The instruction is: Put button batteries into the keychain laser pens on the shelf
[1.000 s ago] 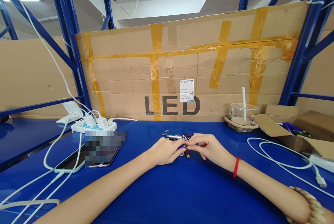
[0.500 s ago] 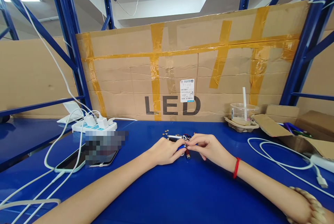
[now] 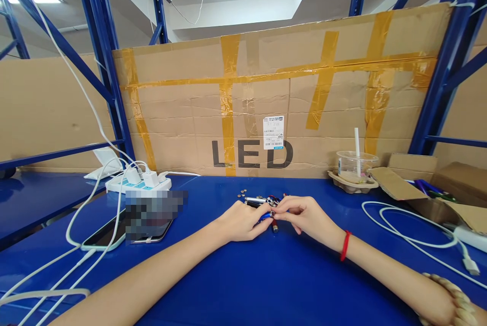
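My left hand [image 3: 240, 221] is closed around a small blue metal tube [image 3: 265, 216], which looks like a mini flashlight. At the tube's silver end, the fingertips of my right hand [image 3: 302, 211] are pinched together, touching it. Fingers cover most of the tube. Just behind the hands lies a pile of similar pieces, among them a silver tube [image 3: 255, 200] and shiny metal parts. Under the right fingers a dark red tube [image 3: 275, 226] pokes out. Several tiny round discs [image 3: 242, 193], like button cells, lie to the left behind the pile.
On the left are a white power strip [image 3: 139, 183] with cables and two phones, one dark phone [image 3: 102, 232] nearest. To the right stand a plastic cup [image 3: 355, 166] in a carton holder, a coiled white cable [image 3: 411, 239] and an open cardboard box [image 3: 426, 207]. A cardboard wall [image 3: 182, 123] closes the back.
The hands keep almost the same place and grip. A little more of the blue tube shows between the fingers. The whole view has shifted very slightly.
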The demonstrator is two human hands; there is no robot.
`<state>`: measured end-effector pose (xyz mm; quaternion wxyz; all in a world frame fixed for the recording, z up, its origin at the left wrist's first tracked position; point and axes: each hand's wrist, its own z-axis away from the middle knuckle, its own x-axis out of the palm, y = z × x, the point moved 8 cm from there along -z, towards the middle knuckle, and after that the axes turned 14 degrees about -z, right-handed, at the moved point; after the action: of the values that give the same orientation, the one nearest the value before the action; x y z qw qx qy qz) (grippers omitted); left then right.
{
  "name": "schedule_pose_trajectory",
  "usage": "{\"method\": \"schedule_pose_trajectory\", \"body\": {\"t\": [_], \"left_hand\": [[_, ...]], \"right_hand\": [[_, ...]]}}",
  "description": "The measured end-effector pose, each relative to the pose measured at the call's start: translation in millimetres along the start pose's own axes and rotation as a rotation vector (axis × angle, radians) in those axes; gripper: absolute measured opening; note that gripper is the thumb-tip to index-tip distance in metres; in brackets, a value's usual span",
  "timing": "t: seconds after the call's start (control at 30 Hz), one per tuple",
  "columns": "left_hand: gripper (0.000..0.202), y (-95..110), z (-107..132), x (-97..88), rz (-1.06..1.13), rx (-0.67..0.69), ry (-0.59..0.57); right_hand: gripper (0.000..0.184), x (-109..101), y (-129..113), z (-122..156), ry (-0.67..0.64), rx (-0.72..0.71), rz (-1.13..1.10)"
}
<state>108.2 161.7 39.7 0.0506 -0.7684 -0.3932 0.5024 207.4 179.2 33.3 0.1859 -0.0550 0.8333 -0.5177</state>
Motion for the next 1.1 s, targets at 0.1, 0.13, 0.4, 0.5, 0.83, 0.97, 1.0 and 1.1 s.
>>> {"method": "schedule_pose_trajectory", "body": {"t": [0.1,0.13,0.4,0.5,0.83,0.97,1.0,1.1], "left_hand": [[0.029,0.0,0.6,0.2,0.02,-0.003,-0.009],[0.029,-0.1,0.9,0.2,0.021,-0.002,-0.007],[0.027,-0.3,0.3,0.6,-0.003,0.009,-0.003],[0.026,0.5,-0.1,0.4,-0.016,0.012,-0.011],[0.029,1.0,0.4,2.9,-0.025,0.034,-0.032],[0.03,1.3,0.7,4.1,-0.013,0.038,-0.041],[0.03,1.3,0.7,4.1,-0.01,0.039,-0.041],[0.03,1.6,0.4,3.2,-0.011,0.042,-0.027]], "right_hand": [[0.027,-0.2,-0.1,-0.6,0.001,0.001,0.0],[0.027,-0.4,-0.6,-0.8,0.005,-0.002,0.001],[0.025,0.1,-3.9,0.5,0.005,-0.005,0.0],[0.027,0.8,-4.0,0.0,0.0,-0.001,0.0],[0.029,2.1,-4.0,-0.8,-0.008,0.001,0.022],[0.03,2.4,-2.6,-1.0,-0.018,0.004,0.024],[0.029,2.3,-2.3,-1.0,-0.018,0.003,0.026],[0.028,2.1,-1.7,-0.9,-0.019,0.005,0.034]]}}
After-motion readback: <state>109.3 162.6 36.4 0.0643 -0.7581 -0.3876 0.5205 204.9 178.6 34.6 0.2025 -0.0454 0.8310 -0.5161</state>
